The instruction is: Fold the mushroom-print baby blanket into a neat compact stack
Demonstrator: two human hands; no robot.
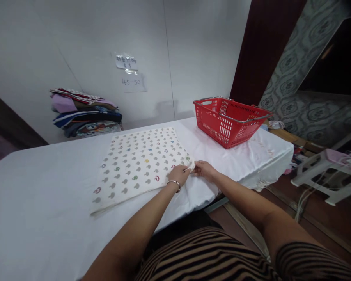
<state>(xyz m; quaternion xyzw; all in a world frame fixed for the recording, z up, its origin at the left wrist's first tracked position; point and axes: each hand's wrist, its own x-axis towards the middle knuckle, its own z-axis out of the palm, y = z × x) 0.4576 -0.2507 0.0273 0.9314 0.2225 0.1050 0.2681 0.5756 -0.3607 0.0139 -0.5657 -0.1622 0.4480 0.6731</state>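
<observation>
A white cloth [142, 166] printed with grey and coloured mushrooms lies folded flat on the white-covered table [55, 195]. Both my hands are at its near right corner. My left hand [179, 174], with a bracelet at the wrist, is closed on the cloth's edge, the fingers bent over the fabric. Just to its right, my right hand [204, 170] pinches the tip of the same corner, which is slightly raised and bunched. Some fingertips are hidden by the fabric and the hands.
A red plastic basket [213, 125] with metal handles stands at the table's back right. Folded clothes [87, 117] are stacked at the back left against the wall. Paper signs [133, 82] hang on the wall. A plastic stool [330, 171] is on the floor at right.
</observation>
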